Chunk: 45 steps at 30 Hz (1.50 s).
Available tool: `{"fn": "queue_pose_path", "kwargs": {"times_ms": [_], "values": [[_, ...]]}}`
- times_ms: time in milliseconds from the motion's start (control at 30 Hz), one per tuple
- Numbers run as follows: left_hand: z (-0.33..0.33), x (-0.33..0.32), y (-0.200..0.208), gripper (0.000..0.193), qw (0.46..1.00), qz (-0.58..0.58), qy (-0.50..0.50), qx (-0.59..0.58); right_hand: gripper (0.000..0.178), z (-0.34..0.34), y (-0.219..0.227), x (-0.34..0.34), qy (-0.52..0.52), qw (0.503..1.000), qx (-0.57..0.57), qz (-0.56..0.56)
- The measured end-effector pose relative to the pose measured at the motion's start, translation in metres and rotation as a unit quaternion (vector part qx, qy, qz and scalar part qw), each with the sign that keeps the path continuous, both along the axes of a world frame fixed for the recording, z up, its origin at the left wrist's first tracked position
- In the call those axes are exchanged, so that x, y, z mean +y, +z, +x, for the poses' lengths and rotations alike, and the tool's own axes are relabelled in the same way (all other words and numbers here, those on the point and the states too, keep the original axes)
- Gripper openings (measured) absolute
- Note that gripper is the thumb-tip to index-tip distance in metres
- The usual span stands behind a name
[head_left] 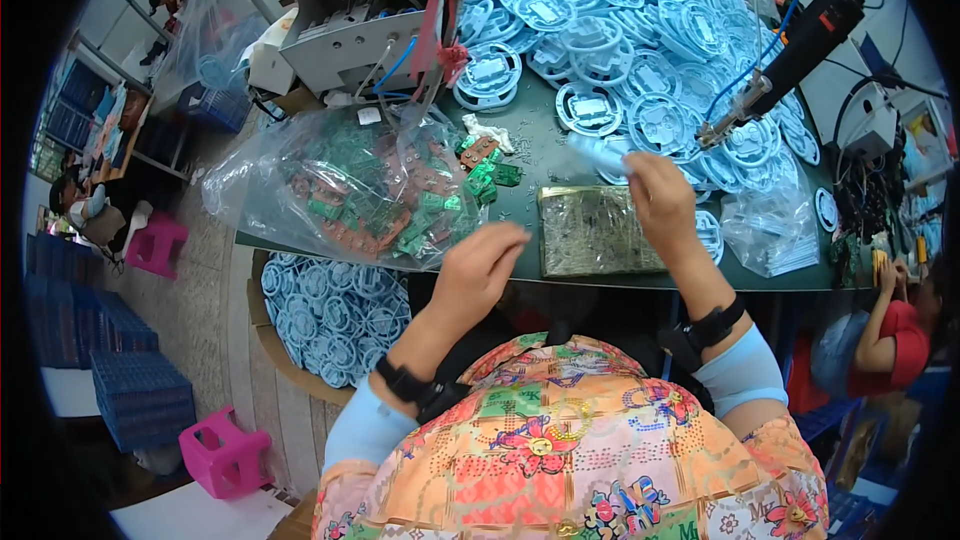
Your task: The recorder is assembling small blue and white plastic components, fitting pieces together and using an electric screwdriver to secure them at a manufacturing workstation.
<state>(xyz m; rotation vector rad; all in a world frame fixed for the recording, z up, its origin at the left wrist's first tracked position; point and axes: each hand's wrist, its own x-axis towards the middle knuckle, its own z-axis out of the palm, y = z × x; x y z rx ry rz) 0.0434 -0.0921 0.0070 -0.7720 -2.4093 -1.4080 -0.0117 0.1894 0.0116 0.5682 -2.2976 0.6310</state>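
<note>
Pale blue plastic piece [600, 152], pinched in the fingertips of the right hand [658, 202] and lifted just above the dark green table [540, 155]; blurred, so exact shape unclear. Right forearm rising from the lower edge, wrist bent slightly left, black strap at the wrist and pale blue sleeve at the elbow. Left hand [480, 265] nearer and to the left, at the near table edge, fingers loosely curled; whether anything sits inside them, cannot tell. Same black strap and blue sleeve on that arm.

Between and just beyond the two hands, flat rectangular tray [592, 230] of small metallic bits, olive-gold. Left of it, clear plastic bag [345, 190], bulging, full of green and reddish-brown circuit boards; a few loose green boards [488, 172] spilled beside its mouth. Far across the table, heap of pale blue round frames [640, 40], stacked and overlapping. Right and far, black powered screwdriver [795, 55] hanging tip down on a blue hose. Right of the tray, small clear bag [770, 230] with white parts. Far left, grey machine [350, 20]. Below the table at left, cardboard drum [325, 315] loaded with more blue frames. On the floor, two pink stools [222, 455].
</note>
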Motion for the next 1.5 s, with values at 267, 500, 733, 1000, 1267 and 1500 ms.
{"fn": "queue_pose_path", "kwargs": {"times_ms": [267, 500, 733, 1000, 1267, 1500], "values": [[-0.109, 0.013, -0.042, 0.025, 0.919, -0.343, 0.116, 0.157, 0.037, 0.074, -0.031, 0.009, 0.0, 0.992, -0.04, 0.119], [-0.089, 0.033, -0.006, 0.016, 0.989, -0.094, 0.091, 0.064, 0.043, 0.087, -0.044, 0.018, -0.034, 0.993, -0.047, 0.101], [-0.036, 0.056, -0.032, 0.029, 0.963, -0.003, 0.073, -0.261, 0.043, 0.079, -0.037, 0.043, -0.074, 0.99, -0.035, 0.118], [-0.022, 0.052, -0.034, 0.034, 0.996, -0.058, 0.039, -0.062, 0.049, 0.082, -0.041, 0.043, -0.019, 0.995, -0.046, 0.089], [-0.032, 0.052, -0.013, 0.01, 0.99, -0.14, 0.026, -0.013, 0.049, 0.08, -0.041, 0.041, -0.009, 0.996, -0.049, 0.079], [-0.067, 0.066, -0.004, 0.012, 0.977, -0.195, -0.007, 0.082, 0.049, 0.078, -0.04, 0.037, -0.004, 0.997, -0.045, 0.068]]}}
